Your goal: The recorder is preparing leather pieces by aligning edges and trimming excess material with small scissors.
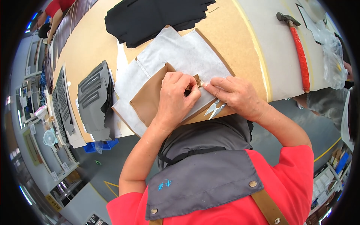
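Observation:
A brown sheet piece [148,98] with a white backing [155,48] lies on the table before me, one part folded over so its brown face shows. My left hand [175,93] is closed in a pinch on a small brown corner [197,79] of it. Right beside it, my right hand [236,95] has thumb and forefinger at the same corner, nearly touching the left fingertips. Silver thread snips [215,109] are tucked in my right hand, their parted blades poking out below it. The exact fold between the fingertips is partly hidden.
Dark fabric pieces [153,17] are stacked at the far side. Grey cut pieces with slots [93,99] lie to the left. On the pale surface at right rest a red-handled hammer [300,56] and a clear plastic bag [333,56]. Another person [56,15] works at far left.

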`<state>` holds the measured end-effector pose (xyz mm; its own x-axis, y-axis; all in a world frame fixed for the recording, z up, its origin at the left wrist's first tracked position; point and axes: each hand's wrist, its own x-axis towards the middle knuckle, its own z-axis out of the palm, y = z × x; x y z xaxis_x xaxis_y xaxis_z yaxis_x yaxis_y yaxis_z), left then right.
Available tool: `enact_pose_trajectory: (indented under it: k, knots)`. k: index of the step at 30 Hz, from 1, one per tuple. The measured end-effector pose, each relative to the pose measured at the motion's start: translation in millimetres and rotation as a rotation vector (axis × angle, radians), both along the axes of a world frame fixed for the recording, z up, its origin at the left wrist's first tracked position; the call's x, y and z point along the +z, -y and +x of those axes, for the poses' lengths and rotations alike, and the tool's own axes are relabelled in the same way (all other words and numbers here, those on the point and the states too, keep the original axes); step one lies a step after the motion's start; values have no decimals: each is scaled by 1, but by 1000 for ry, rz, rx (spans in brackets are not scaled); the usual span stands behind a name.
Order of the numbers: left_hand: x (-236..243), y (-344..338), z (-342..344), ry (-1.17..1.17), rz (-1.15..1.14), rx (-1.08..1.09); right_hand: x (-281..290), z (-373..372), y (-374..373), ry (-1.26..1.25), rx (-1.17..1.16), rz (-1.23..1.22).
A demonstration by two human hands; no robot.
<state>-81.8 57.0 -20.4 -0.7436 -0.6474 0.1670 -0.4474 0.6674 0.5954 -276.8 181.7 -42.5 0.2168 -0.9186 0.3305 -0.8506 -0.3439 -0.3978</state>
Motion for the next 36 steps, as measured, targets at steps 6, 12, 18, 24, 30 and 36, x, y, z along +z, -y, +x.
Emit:
enact_pose_trajectory:
  k: [6,12,18,24,30,36]
  knots:
    - [9,1,-4,-10,57,0,0,0,1,47,6,-43]
    - [7,2,-7,73,27,0,-2,2,1,26,18,-61]
    - [14,3,-7,151,-8,-31,-3,4,-1,-24,-7,-70]
    - [16,6,-8,110,217,-5,-2,4,-2,-53,-12,-64]
    - [16,13,-6,133,195,-83,-3,6,-3,-50,-22,-62]
    - [13,16,-8,121,134,-147,-3,4,-4,-42,-32,-64]
